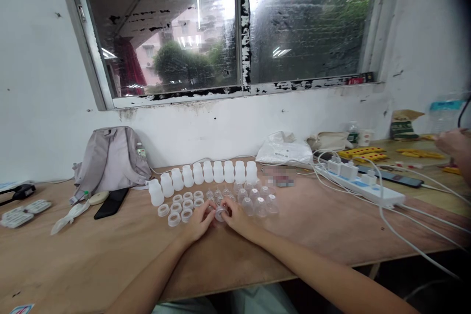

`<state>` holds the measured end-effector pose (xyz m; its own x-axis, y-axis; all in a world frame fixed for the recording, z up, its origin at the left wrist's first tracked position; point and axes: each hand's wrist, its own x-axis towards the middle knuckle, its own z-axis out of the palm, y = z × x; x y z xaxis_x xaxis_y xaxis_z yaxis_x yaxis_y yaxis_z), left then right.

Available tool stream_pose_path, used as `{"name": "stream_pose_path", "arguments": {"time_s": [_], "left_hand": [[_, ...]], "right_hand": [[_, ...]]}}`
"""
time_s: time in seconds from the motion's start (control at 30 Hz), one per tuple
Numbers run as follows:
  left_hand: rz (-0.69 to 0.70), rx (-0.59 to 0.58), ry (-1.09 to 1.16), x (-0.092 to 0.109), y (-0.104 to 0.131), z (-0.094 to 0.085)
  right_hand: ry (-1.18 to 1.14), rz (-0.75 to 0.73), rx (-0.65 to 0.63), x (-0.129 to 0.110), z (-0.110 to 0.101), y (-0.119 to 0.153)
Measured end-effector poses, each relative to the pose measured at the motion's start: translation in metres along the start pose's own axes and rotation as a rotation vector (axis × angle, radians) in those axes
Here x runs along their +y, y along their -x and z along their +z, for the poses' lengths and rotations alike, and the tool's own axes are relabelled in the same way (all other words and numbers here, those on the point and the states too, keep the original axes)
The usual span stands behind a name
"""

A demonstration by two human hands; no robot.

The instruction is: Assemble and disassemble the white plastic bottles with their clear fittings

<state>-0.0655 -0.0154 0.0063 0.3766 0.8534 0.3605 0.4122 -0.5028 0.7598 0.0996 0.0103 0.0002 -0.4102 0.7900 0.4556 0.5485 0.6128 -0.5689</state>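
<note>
My left hand (199,222) and my right hand (237,217) meet at the middle of the table. Both have their fingers closed on a clear round ring (220,214), one on each side of it; the fingers hide part of its rim. Just left of my left hand stand several translucent rings (174,219) in rows. Behind my fingers are several small clear bottle teats (218,191), partly covered by the hands. Several clear domed caps (259,206) stand to the right of my right hand. A curved row of white baby bottles (198,173) runs behind them all.
A grey backpack (110,157), a black phone (111,203) and a plastic bag (69,218) are on the left. At the right lies a power strip (368,187) with trailing cables. A white bag (281,149) rests by the wall. Another person's hand (456,144) shows at far right.
</note>
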Motion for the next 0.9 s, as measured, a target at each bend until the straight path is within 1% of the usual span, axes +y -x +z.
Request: {"name": "stream_pose_path", "arguments": {"time_s": [0.13, 0.3, 0.43, 0.53, 0.63, 0.73, 0.83, 0.87, 0.9], "left_hand": [[0.062, -0.016, -0.136, 0.001, 0.000, -0.002], [0.080, -0.025, -0.240, 0.002, 0.000, -0.001], [0.102, -0.030, -0.311, 0.004, 0.001, 0.000], [0.131, -0.041, -0.306, 0.005, 0.002, 0.001], [0.131, -0.034, -0.295, 0.007, 0.003, 0.004], [0.138, -0.034, -0.279, 0.010, 0.005, 0.004], [0.181, -0.041, -0.312, 0.013, 0.003, -0.003], [0.187, -0.009, -0.323, 0.012, 0.001, -0.008], [0.184, 0.056, -0.326, 0.010, -0.001, -0.014]], "right_hand": [[0.054, 0.026, -0.059, 0.001, 0.002, 0.000], [0.121, 0.079, -0.106, 0.001, 0.003, -0.001], [0.124, 0.070, -0.100, 0.002, 0.005, -0.001], [0.129, 0.092, -0.086, 0.003, 0.006, -0.001], [0.127, 0.102, -0.074, 0.003, 0.005, -0.001], [0.094, 0.065, -0.047, 0.002, 0.002, 0.000], [0.024, -0.041, -0.051, 0.000, -0.002, 0.001], [-0.002, -0.080, -0.051, 0.000, -0.003, 0.001], [-0.028, -0.112, -0.046, 0.000, -0.004, 0.001]]}}
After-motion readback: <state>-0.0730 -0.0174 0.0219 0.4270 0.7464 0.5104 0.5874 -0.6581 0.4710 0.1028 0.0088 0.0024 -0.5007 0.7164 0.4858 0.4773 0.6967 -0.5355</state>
